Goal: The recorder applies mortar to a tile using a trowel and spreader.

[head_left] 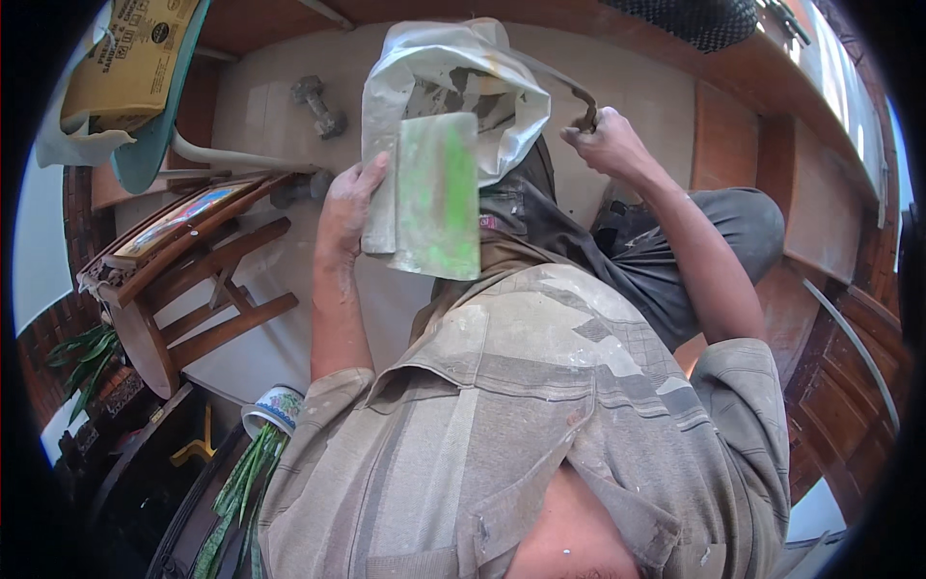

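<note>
An open white sack (pixel 382 101) stands in front of me, its rim rolled back, with patchy grey-brown material inside. My left hand (pixel 349 207) is closed at the left edge of a flat rectangular board (pixel 444 207), pale and green with whitish smears, which overlaps the sack's near side. Its fingers are mostly behind the board. On the sack's right, my right hand (pixel 612 145) is closed round the dark, curved handle of a tool (pixel 584 104). A thin shaft runs from that handle toward the sack's rim, and the tool's far end is hidden.
Left of the sack, a dumbbell (pixel 320 108) lies on the tiled floor. A wooden folding chair (pixel 217 280) and a teal-edged table with a cardboard box (pixel 130 58) stand farther left. A potted plant (pixel 275 410) is at lower left, wooden furniture (pixel 820 193) on the right.
</note>
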Action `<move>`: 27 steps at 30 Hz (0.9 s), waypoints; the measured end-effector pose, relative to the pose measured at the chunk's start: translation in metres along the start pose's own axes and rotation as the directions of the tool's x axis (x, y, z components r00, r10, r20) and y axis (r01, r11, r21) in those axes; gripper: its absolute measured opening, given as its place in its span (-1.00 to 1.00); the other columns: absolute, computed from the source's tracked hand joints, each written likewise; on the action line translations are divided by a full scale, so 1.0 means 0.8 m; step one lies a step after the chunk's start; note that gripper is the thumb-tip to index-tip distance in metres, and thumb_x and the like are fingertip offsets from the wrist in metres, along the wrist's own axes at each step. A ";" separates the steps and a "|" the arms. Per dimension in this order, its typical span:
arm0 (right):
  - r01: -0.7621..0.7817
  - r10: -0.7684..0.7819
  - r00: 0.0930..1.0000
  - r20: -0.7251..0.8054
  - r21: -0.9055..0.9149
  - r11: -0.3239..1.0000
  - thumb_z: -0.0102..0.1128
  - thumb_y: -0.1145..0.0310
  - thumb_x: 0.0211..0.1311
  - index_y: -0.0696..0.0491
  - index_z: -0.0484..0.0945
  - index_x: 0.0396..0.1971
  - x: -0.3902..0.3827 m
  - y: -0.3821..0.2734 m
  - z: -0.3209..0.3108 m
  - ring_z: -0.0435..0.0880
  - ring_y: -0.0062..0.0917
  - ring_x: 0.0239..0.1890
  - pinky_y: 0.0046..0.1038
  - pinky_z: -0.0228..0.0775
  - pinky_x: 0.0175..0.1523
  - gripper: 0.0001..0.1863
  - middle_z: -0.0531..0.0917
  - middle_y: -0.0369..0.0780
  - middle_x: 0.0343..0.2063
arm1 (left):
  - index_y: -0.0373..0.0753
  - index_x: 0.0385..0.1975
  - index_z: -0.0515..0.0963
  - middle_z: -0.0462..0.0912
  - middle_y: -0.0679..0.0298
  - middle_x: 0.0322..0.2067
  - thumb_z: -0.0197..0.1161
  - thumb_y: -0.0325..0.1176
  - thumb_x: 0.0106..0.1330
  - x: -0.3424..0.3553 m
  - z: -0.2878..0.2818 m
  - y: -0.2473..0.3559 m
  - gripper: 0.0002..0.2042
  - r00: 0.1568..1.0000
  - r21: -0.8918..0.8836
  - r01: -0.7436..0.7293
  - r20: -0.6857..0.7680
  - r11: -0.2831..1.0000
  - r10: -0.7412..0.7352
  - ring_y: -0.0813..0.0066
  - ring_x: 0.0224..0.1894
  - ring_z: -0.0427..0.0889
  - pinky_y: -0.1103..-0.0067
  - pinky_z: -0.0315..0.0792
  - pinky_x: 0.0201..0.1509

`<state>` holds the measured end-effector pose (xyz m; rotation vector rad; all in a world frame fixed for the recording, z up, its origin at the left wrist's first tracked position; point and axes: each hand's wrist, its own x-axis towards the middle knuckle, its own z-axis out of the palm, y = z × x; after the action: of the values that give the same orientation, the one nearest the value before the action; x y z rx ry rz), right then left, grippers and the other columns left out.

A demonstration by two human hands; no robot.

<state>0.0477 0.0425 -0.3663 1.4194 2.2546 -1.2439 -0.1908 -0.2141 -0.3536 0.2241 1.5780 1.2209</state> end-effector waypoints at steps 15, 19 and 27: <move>0.394 -0.160 0.912 -0.378 0.693 0.603 0.32 0.44 0.07 0.18 0.63 -0.32 0.093 0.005 0.053 0.49 -0.74 -0.46 -0.63 0.37 -0.34 -0.82 0.62 -0.34 -0.48 | -0.34 -0.21 0.58 0.61 0.38 -0.37 0.28 -0.10 0.27 0.053 -0.038 -0.007 -0.63 0.978 0.203 -0.207 0.011 0.957 0.209 0.67 -0.34 0.51 0.66 0.40 -0.23; 0.483 -0.227 0.844 -0.485 0.506 0.714 0.25 0.43 0.10 0.20 0.65 -0.37 0.041 -0.037 0.010 0.45 -0.76 -0.49 -0.63 0.33 -0.37 -0.84 0.60 -0.35 -0.55 | -0.33 -0.32 0.60 0.56 0.43 -0.49 0.27 -0.08 0.29 0.028 -0.018 0.073 -0.64 0.932 0.491 -0.229 -0.138 0.841 0.335 0.72 -0.44 0.42 0.68 0.33 -0.35; 0.641 -0.389 0.715 -0.581 0.324 0.696 0.14 0.54 0.17 0.17 0.67 -0.30 -0.010 -0.058 -0.039 0.56 -0.71 -0.44 -0.61 0.40 -0.27 -0.85 0.67 -0.30 -0.48 | -0.39 -0.28 0.60 0.59 0.38 -0.46 0.30 -0.11 0.26 0.020 0.039 0.140 -0.63 0.895 0.615 -0.326 -0.044 0.718 0.444 0.70 -0.44 0.44 0.65 0.36 -0.36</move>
<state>0.0217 0.0522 -0.3170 1.3638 2.9897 -1.9882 -0.2195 -0.1340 -0.2730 0.9156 2.1343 1.0295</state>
